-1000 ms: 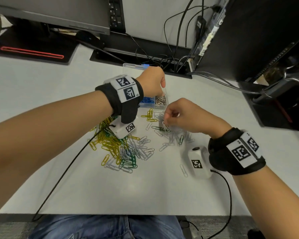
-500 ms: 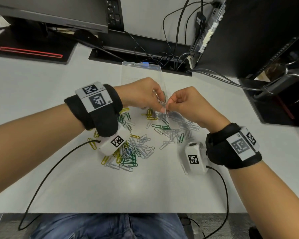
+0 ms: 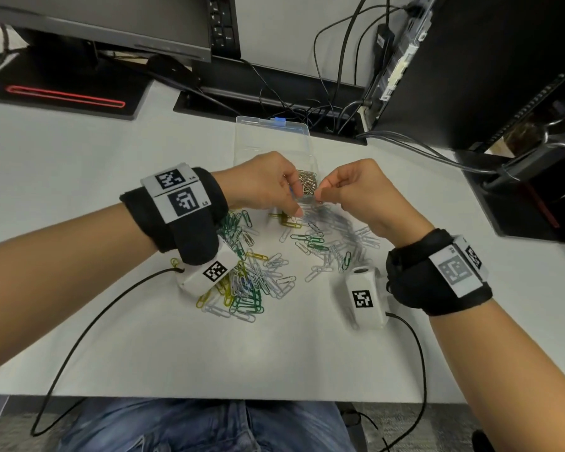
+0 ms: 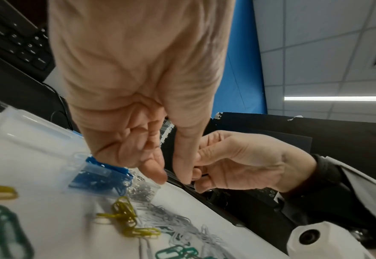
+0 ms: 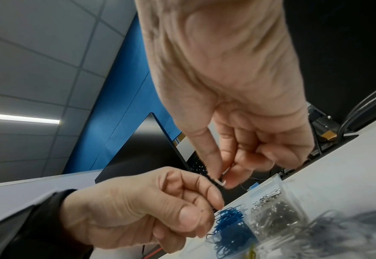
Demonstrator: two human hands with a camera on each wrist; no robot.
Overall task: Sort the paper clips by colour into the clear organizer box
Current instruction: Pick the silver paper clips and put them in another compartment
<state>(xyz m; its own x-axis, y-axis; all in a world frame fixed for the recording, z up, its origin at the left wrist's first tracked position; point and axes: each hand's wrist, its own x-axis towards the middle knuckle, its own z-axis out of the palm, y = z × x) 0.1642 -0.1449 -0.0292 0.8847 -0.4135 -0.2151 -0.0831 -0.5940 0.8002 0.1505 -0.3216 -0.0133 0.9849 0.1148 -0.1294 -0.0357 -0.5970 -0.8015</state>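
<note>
**Clerk:** Item one, hands. What was recorded?

**Recorder:** Left hand [image 3: 268, 184] and right hand [image 3: 356, 194] were raised side by side, fingertips nearly meeting, above the near end of the clear organizer box [image 3: 274, 138]. The right thumb and forefinger pinched a small silver clip [image 5: 221, 182]; the remaining fingers were curled under. The left hand's fingers were curled, thumb against forefinger, in a pinch close to the same clip. Whether the left hand actually held the clip, or another linked to it, could not be told; that spot was blurred.

**Clerk:** Item two, the box?

**Recorder:** On the white desk [image 3: 79, 158], beyond the hands, lid open toward the monitors. One compartment held blue clips [image 5: 229, 226]; the compartment beside it held silver clips [image 3: 307, 185].

**Clerk:** Item three, loose stock?

**Recorder:** Unsorted paper clips [image 3: 261, 282] lay scattered on the desk between the wrists: yellow, green, white and silver, mixed. A denser heap sat by the left wrist; a thinner scatter lay toward the right wrist. A few yellow clips [image 4: 124, 215] lay just near the box's near edge.

**Clerk:** Item four, sundries?

**Recorder:** Black wristbands with printed markers on both wrists, white camera units [image 3: 366, 298] under them, black cables trailing off the desk edge. Monitor [image 3: 111, 27], keyboard [image 3: 224, 24] and cable bundle at the rear.
</note>
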